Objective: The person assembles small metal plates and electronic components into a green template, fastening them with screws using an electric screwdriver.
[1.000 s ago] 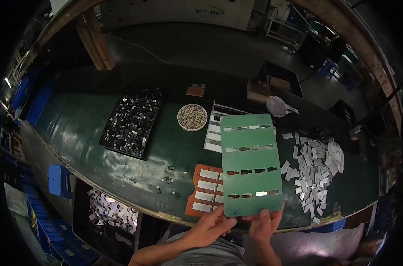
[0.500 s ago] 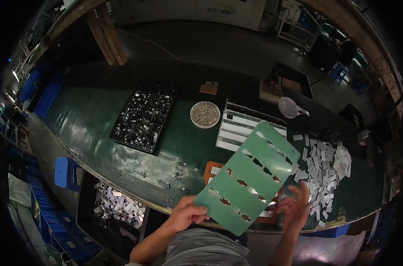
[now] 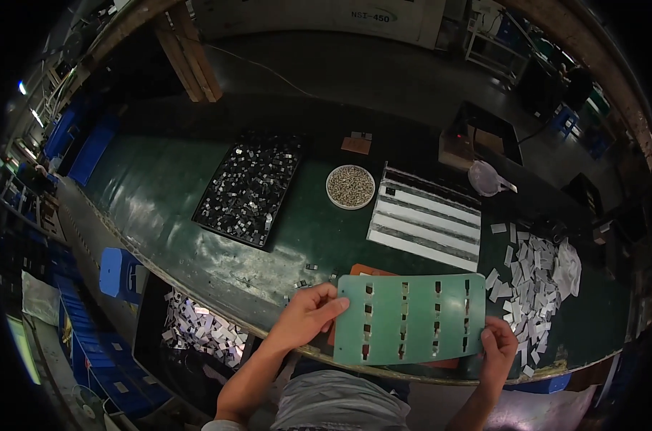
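Observation:
A flat green plate (image 3: 421,316) with rows of small cut-out slots is held up between my two hands, over the near edge of the bench. My left hand (image 3: 311,316) pinches its left edge, thumb on top. At the right edge my right hand (image 3: 499,346) grips it between thumb and fingers. Under the plate lies an orange-brown board (image 3: 368,270), of which only strips along its edges show; the rest is covered.
A black tray of small black parts (image 3: 248,188), a round dish of small metal pieces (image 3: 350,187) and a white-striped panel (image 3: 428,224) stand beyond. White pieces (image 3: 533,287) pile at right. A black bin (image 3: 169,366) of pale pieces sits at lower left.
The green plate has turned from a steep slant to nearly level and come lower over the orange-brown board. My right hand, open beside it before, has closed on its right edge.

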`<state>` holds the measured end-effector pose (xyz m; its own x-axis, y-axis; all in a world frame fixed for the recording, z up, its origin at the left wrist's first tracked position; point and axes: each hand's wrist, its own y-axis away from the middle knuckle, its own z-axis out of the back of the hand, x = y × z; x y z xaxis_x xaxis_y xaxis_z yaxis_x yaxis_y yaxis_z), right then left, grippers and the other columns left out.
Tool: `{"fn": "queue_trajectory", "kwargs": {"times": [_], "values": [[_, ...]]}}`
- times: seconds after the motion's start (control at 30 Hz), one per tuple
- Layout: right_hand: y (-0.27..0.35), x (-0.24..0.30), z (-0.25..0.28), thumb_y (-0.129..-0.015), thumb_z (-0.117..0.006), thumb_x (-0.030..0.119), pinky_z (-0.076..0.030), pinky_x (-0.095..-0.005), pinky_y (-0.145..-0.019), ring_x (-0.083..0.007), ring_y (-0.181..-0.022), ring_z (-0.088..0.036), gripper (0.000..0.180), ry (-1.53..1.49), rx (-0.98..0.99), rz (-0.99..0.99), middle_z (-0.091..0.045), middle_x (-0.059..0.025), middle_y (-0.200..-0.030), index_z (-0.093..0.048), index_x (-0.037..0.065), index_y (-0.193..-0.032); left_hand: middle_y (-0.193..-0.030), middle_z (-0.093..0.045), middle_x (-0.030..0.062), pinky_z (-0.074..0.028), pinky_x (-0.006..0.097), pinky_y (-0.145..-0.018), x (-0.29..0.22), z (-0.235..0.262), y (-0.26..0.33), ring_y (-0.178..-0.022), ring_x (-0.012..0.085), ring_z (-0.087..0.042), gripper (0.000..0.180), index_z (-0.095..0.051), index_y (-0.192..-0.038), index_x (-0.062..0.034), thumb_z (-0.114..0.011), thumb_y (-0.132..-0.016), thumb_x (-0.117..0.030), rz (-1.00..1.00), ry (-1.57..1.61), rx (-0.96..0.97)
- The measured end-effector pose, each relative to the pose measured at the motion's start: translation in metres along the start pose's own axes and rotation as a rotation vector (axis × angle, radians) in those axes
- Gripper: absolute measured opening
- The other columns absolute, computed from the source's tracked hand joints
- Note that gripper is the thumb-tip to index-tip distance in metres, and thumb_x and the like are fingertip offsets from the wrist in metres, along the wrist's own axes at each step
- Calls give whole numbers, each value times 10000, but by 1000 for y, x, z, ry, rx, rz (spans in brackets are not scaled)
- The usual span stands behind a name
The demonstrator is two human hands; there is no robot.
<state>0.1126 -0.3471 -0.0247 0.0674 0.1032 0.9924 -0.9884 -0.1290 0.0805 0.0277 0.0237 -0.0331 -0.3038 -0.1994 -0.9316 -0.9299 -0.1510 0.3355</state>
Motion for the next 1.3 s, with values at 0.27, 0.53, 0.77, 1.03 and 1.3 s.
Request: {"fn": "queue_trajectory", "kwargs": {"times": [0.27, 0.53, 0.77, 1.03, 1.3], "values": [[26, -25, 4, -911, -676, 27, -413, -207, -479, -51, -607, -519, 232, 40, -70, -91, -599, 7, -792, -651, -11, -1139, -743, -630, 47, -487, 273, -587, -6, -23, -9, -631, 85, -563, 223, -728, -1115, -11, -750, -906, -86, -391, -674, -312], [26, -28, -1, -907, -676, -21, -411, -212, -478, -55, -585, -534, 208, 28, -42, -139, -603, -3, -785, -653, -17, -1113, -750, -646, 110, -500, 346, -580, 7, -21, 0, -609, 218, -613, 219, -686, -1074, 3, -750, -894, -104, -290, -564, -322], [28, -21, 0, -919, -685, -2, -411, -206, -483, -29, -529, -523, 78, 151, 0, -194, -598, 11, -653, -608, 4, -933, -806, -714, 130, -536, 325, -603, 4, -18, 0, -663, 207, -695, 210, -684, -1079, 10, -737, -911, -104, -229, -521, -272], [18, -15, -7, -862, -650, -74, -444, -213, -592, -44, -662, -566, 169, 186, 57, -241, -621, -10, -783, -626, -18, -1020, -825, -740, 157, -558, 328, -636, 3, -19, -3, -703, 212, -729, 197, -693, -1069, 20, -724, -909, -90, -212, -543, -279], [3, -21, -3, -829, -649, -95, -457, -221, -608, -55, -692, -576, 265, 155, 96, -91, -635, -20, -831, -650, -21, -1083, -847, -745, 170, -564, 341, -663, -2, -21, -14, -737, 251, -747, 176, -696, -1052, 13, -716, -912, -90, -250, -505, -295]]}}
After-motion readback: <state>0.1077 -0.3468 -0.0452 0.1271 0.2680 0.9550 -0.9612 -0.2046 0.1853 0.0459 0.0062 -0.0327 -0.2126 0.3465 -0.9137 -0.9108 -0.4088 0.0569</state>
